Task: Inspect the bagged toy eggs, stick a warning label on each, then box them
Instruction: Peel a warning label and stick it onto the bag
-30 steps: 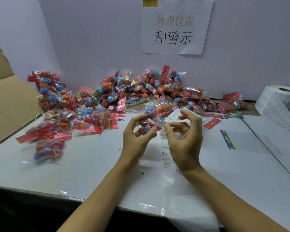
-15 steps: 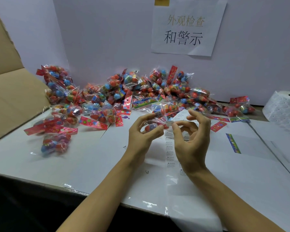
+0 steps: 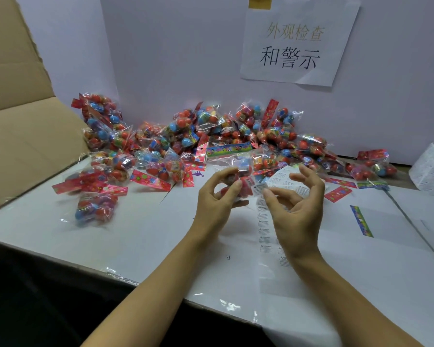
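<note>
My left hand (image 3: 217, 201) grips a clear bag of red and blue toy eggs (image 3: 243, 182) above the white table. My right hand (image 3: 295, 206) pinches a small white warning label (image 3: 259, 189) between thumb and forefinger, touching the bag's right side. Under my hands lies a strip of warning labels (image 3: 264, 231) on clear backing. A big pile of bagged eggs (image 3: 211, 139) stretches along the wall behind. Three more bags (image 3: 95, 206) lie at the left.
An open cardboard box (image 3: 23, 126) stands at the far left. A white label roll (image 3: 431, 169) sits at the right edge. Loose paper header cards (image 3: 361, 220) lie on the table (image 3: 148, 236) at the right. A paper sign (image 3: 293, 43) hangs on the back wall.
The view has shifted left, so everything sits further right in frame. My hands stay together on the bag, with the label pressed closer to it.
</note>
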Demonstrator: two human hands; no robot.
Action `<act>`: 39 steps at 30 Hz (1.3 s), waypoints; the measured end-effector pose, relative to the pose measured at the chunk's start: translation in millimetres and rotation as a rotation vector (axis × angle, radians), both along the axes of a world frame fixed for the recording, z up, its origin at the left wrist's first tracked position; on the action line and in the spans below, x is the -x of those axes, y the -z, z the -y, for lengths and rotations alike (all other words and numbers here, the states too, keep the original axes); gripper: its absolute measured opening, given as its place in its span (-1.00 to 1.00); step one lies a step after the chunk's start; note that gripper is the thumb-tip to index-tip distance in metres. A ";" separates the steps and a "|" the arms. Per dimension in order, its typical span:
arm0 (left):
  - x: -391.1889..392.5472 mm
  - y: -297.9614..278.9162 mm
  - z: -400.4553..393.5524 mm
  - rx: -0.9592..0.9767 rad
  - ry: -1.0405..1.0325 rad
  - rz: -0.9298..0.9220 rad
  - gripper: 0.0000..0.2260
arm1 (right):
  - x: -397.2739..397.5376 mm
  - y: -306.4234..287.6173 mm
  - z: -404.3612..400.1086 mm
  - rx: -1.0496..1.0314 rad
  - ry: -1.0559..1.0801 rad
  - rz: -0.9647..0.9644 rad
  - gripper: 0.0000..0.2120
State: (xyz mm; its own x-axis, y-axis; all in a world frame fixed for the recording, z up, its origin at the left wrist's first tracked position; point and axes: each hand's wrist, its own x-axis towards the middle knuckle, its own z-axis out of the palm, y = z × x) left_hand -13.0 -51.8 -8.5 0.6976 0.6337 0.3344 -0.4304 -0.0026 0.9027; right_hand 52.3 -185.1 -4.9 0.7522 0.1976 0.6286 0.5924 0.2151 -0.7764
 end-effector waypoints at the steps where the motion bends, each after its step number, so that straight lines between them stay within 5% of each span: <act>1: -0.2 0.5 0.7 -0.023 0.000 -0.004 -0.76 | 1.1 -0.3 -0.2 -0.014 -0.014 -0.025 -0.34; 27: 2.2 2.2 6.9 -0.267 -0.091 0.000 -0.61 | 5.5 -0.9 -0.5 -0.038 -0.047 -0.084 -0.35; 39: 3.3 1.2 3.9 -0.213 -0.082 0.020 -0.62 | 1.6 -2.9 2.2 0.164 0.173 0.134 -0.77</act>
